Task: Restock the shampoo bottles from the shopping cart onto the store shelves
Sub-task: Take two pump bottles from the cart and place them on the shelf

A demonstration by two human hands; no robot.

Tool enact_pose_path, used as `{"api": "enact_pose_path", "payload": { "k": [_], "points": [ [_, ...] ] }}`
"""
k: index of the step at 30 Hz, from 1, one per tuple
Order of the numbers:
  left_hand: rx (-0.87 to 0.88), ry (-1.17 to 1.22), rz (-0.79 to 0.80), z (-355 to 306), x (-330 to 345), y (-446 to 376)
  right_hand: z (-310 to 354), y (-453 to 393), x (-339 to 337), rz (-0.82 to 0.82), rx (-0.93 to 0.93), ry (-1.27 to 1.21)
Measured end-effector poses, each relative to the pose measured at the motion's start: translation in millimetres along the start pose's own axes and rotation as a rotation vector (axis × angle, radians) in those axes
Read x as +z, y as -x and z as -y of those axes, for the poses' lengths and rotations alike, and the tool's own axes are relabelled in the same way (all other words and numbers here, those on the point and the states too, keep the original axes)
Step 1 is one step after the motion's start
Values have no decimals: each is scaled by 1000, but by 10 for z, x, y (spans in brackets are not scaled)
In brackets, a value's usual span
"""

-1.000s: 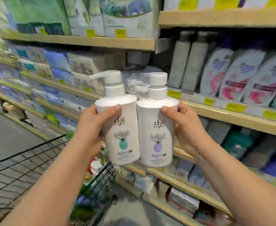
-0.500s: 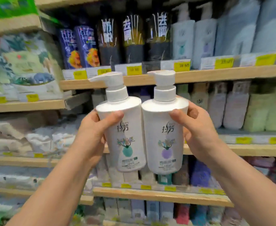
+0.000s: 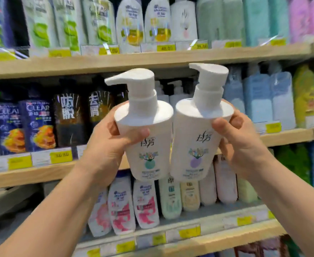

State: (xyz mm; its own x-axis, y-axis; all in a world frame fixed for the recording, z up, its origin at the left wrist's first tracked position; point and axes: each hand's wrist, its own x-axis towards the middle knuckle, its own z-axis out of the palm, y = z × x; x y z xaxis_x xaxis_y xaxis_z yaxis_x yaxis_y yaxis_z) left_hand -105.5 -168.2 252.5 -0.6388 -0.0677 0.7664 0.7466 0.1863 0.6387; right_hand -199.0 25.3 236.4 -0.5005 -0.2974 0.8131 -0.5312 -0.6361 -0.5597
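Wooden shelves (image 3: 152, 60) fill the whole view, each edge lined with yellow price tags (image 3: 61, 157). The top shelf carries tall pale bottles: green-labelled ones (image 3: 41, 23) on the left, yellow-labelled ones (image 3: 130, 25) in the middle, mint and pink ones to the right. On the middle shelf (image 3: 286, 135) stand dark blue bottles (image 3: 38, 125) and black bottles (image 3: 70, 119) at left, light blue bottles (image 3: 258, 97) at right, and a few white pump bottles (image 3: 176, 89) directly behind the raised hands. The lower shelf (image 3: 189, 236) holds white bottles with pink prints (image 3: 122, 206), then cream and pale pink ones.

In front of the middle shelf, two white pump bottles are held up side by side, their bodies touching or nearly so. The left hand (image 3: 106, 145) grips the teal bottle (image 3: 148, 145) from its left side, thumb across the front just under the shoulder, fingers wrapped behind. The right hand (image 3: 239, 143) grips the lilac bottle (image 3: 195, 145) from its right side in the same way, thumb on the front near the top.

Both bottles stand roughly upright with pumps up and labels facing the camera. The teal one leans slightly left, the lilac one slightly right, so the bases meet and the tops spread apart. Both pump spouts point left. The bottles block part of the middle shelf edge and the stock behind it.
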Motion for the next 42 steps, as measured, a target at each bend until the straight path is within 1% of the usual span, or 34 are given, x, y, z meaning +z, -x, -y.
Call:
{"api": "enact_pose_path", "payload": {
  "k": [4, 6, 13, 19, 26, 29, 31, 42],
  "points": [
    [120, 28, 113, -38, -6, -392, 98, -322, -66, 37, -152, 40],
    [167, 49, 142, -25, 1, -550, 107, -453, -96, 52, -191, 58],
    [205, 1, 134, 262, 42, -1021, -40, -896, -424, 90, -237, 55],
    [166, -68, 58, 479, 162, -1194, -350, -1139, -754, 182, -141, 23],
    [64, -125, -63, 699, 260, -1259, -693, -1283, -1005, 217, -26, -57],
    [36, -138, -113, 738, 267, -1291, -761, -1323, -1028, 198, 14, -79],
    [22, -159, -116, 731, 271, -1315, -767, -1353, -1036, 188, 32, -80],
    [-101, -112, -193, 805, 243, -1468, -735, -1506, -961, 61, 106, 49]
  ]
}}
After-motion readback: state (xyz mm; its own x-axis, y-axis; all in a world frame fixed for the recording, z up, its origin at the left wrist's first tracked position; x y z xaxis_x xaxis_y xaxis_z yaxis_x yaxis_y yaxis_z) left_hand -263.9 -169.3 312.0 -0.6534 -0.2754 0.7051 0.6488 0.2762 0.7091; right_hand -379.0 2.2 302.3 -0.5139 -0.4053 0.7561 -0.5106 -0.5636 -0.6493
